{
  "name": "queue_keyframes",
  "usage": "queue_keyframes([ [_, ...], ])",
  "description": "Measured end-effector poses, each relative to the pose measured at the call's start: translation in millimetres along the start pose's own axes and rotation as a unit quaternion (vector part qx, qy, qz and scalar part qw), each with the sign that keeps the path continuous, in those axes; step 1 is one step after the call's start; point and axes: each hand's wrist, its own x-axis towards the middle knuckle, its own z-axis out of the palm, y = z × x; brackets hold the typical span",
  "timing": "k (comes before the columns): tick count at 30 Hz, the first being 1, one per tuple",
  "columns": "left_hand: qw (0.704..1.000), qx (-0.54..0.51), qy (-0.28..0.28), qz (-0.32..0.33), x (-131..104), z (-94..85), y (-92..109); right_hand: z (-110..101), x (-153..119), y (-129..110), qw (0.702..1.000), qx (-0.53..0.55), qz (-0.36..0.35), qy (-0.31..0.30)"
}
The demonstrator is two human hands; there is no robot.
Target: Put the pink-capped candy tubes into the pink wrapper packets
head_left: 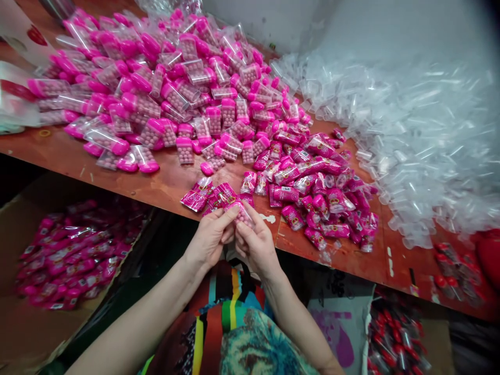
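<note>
The left hand (209, 237) and the right hand (257, 244) met at the near edge of the red-brown surface (166, 183), the fingers of both pinched around a small bead-filled container (244, 214), the left thumb lying along its side. Just beyond the fingertips lay a few flat printed packets (198, 194), overlapping one another. To the right of these, on the same surface, stood a loose heap of printed pink wrapped containers (326, 190). Behind, and spreading leftward, was a larger pile of pink-capped containers (211, 94), clear-sided with pale pink beads inside. A broad mound of clear plastic tubes (410, 135) covered the right part, with some red-capped tubes (455, 273) near its front corner. Below the edge at the left, a cardboard box (23, 338) held more pink wrapped pieces (78, 258).
</note>
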Motion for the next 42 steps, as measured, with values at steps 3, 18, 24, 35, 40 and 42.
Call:
queue_keyframes([
  [3,1.000,0.027,0.005,0.013,-0.8,1.9,-0.8,0.7,-0.5,1.9,0.999,0.008,-0.024,0.032],
  [18,1.000,-0.014,-0.006,-0.005,4.7,1.3,1.9,-1.4,-10.2,-1.5,0.965,-0.226,-0.125,0.049],
  [24,1.000,0.020,0.008,0.004,-3.1,5.7,1.4,-2.5,-9.4,-0.4,0.956,-0.251,-0.141,0.060],
  [35,0.975,0.103,0.110,0.160,5.9,-4.6,13.6,-22.7,-10.2,0.0,0.940,-0.311,-0.140,0.008],
  [40,0.982,0.086,0.093,0.138,7.8,-5.3,17.4,-21.1,-12.7,4.4,0.942,-0.292,-0.157,0.051],
  [42,0.984,0.079,0.086,0.136,7.9,-4.5,17.1,-21.2,-13.5,3.6,0.942,-0.290,-0.159,0.050],
])
